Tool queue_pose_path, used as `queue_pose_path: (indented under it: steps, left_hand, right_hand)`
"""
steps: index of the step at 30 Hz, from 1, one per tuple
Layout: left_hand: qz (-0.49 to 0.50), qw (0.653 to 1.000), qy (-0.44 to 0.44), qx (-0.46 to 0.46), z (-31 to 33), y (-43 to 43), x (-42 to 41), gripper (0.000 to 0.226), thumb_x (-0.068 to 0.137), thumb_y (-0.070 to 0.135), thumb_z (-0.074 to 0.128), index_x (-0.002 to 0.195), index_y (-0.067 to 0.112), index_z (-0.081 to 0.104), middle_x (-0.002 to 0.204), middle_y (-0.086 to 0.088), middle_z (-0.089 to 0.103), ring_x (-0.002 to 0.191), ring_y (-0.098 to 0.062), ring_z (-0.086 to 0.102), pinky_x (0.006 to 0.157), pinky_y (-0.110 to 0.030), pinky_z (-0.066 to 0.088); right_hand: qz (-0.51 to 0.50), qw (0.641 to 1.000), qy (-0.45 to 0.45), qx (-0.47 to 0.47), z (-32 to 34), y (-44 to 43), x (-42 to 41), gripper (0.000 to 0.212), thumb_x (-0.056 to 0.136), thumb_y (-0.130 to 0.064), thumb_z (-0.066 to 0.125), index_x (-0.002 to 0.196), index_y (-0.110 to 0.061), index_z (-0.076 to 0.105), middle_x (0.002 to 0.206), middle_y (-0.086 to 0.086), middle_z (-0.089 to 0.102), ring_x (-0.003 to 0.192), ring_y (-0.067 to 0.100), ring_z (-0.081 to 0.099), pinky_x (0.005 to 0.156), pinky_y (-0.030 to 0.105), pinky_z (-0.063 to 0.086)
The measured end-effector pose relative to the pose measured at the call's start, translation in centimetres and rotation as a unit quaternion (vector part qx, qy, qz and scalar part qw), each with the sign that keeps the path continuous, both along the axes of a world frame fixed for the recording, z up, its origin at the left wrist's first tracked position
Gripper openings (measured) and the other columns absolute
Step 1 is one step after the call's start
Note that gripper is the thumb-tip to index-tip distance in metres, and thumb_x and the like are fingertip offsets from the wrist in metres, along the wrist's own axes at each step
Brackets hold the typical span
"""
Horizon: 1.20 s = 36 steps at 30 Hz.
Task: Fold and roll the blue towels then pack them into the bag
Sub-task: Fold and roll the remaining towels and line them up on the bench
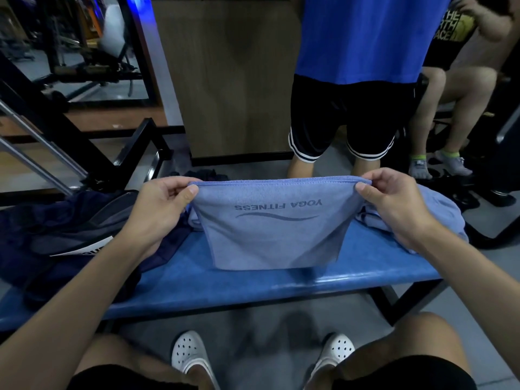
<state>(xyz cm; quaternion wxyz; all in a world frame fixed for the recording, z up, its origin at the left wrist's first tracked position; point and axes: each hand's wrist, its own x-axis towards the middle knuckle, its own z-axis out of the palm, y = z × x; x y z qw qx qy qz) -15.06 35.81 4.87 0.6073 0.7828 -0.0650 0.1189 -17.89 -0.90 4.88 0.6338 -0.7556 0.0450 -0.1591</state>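
At the far left, a dark navy bag (64,218) lies slumped on the left end of the blue padded bench (253,285), its fabric loose and a white label (84,247) showing partly at its near side. Just beside it, the left hand (160,205) pinches the upper left corner of a blue towel (275,237) between thumb and curled fingers. The towel is held up above the middle of the bench, its top edge pulled straight between the two hands, its lower edge hanging down near the bench's front edge. Upside-down lettering reading "YOGA FITNESS" and a wavy line show on the side facing the camera. The right hand (394,201) grips the upper right corner in the same pinch. Behind and below that hand, a loose heap of more blue towels (439,209) rests on the right end of the bench. Beyond the bench a person in a blue shirt and black shorts (354,66) stands with their back to the camera, and another person (464,80) sits at the far right. Near the bottom edge, the wearer's white perforated shoes (191,353) rest on the floor.
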Motion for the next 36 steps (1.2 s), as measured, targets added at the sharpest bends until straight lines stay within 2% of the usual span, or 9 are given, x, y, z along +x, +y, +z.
queue_pose_path:
  steps: [3,8,12,15,22,25,29,33,36]
  left_hand:
    - [0.007,1.000,0.008,-0.001,-0.1,0.2,0.1,0.015,0.099,0.011,0.058,0.097,0.019,0.072,0.067,0.017,0.069,0.060,0.004,0.057,0.062,-0.010,0.044]
    - [0.005,1.000,0.004,0.006,0.2,0.5,-0.2,0.016,0.099,0.016,0.059,0.092,0.021,0.072,0.074,0.012,0.074,0.072,0.001,0.065,0.075,-0.017,0.047]
    - [0.004,1.000,0.013,0.027,0.4,0.6,-0.4,0.017,0.099,0.017,0.059,0.088,0.019,0.071,0.055,0.007,0.060,0.054,-0.004,0.052,0.059,-0.016,0.043]
    - [-0.003,0.999,0.035,0.022,0.6,0.6,-0.7,0.014,0.099,0.016,0.058,0.089,0.013,0.068,0.051,0.004,0.058,0.044,-0.008,0.049,0.048,-0.017,0.044]
    - [-0.040,0.988,0.148,-0.021,0.8,1.4,-1.5,0.015,0.095,0.019,0.062,0.100,0.007,0.071,0.071,-0.010,0.073,0.057,-0.015,0.067,0.053,-0.019,0.052]
    - [-0.051,0.982,0.179,-0.029,0.5,1.5,-1.1,0.017,0.094,0.017,0.064,0.102,0.004,0.071,0.078,-0.017,0.074,0.064,-0.017,0.071,0.058,-0.020,0.056]
    - [-0.033,0.985,0.166,-0.038,0.0,0.9,0.0,0.013,0.095,0.015,0.064,0.096,0.004,0.071,0.082,-0.021,0.074,0.068,-0.019,0.072,0.060,-0.020,0.057]
    - [-0.012,0.993,0.109,-0.040,0.6,0.0,1.4,0.012,0.099,0.015,0.058,0.093,0.010,0.067,0.080,-0.013,0.071,0.066,-0.017,0.072,0.062,-0.023,0.058]
    - [-0.006,0.997,0.051,-0.065,1.6,-0.3,1.6,0.008,0.099,0.016,0.059,0.094,0.013,0.064,0.075,-0.008,0.070,0.063,-0.018,0.072,0.061,-0.026,0.058]
  right_hand:
    - [0.001,1.000,-0.004,0.000,0.2,0.1,-0.1,0.007,0.092,-0.011,0.065,0.087,-0.015,0.062,0.079,0.010,0.064,0.074,0.025,0.056,0.077,0.058,0.049]
    - [-0.001,1.000,-0.012,-0.028,0.8,0.0,-0.5,0.008,0.092,-0.012,0.065,0.089,-0.006,0.061,0.077,0.012,0.064,0.072,0.023,0.057,0.073,0.045,0.047]
    - [-0.010,0.999,-0.019,-0.040,1.1,-0.1,-0.8,0.017,0.090,-0.014,0.068,0.091,0.002,0.062,0.076,0.012,0.063,0.071,0.020,0.056,0.063,0.025,0.052]
    - [-0.010,0.999,-0.014,-0.028,1.0,-0.2,-1.2,0.022,0.086,-0.020,0.072,0.085,-0.001,0.063,0.073,0.015,0.059,0.068,0.024,0.050,0.062,0.036,0.044]
    - [0.104,0.993,0.051,-0.016,-0.3,-1.9,-1.9,0.062,0.055,-0.065,0.080,0.086,-0.012,0.071,0.080,0.009,0.064,0.078,0.023,0.051,0.074,0.036,0.046]
    - [0.133,0.988,0.075,-0.006,-1.0,-2.3,-1.3,0.055,0.064,-0.052,0.077,0.094,-0.006,0.068,0.083,0.003,0.067,0.085,0.017,0.055,0.070,0.020,0.050]
    - [0.114,0.989,0.096,-0.001,-1.2,-1.7,0.0,0.014,0.090,-0.021,0.063,0.087,-0.008,0.060,0.072,0.000,0.059,0.075,0.014,0.051,0.063,0.018,0.048]
    - [0.040,0.996,0.053,-0.060,-0.7,-0.9,1.7,0.016,0.098,-0.018,0.056,0.083,-0.013,0.058,0.073,0.012,0.051,0.068,0.026,0.041,0.059,0.031,0.033]
    - [0.019,0.995,-0.025,-0.091,0.7,-0.3,2.1,0.017,0.099,-0.014,0.054,0.083,-0.013,0.057,0.067,0.002,0.052,0.056,0.008,0.046,0.054,0.023,0.037]
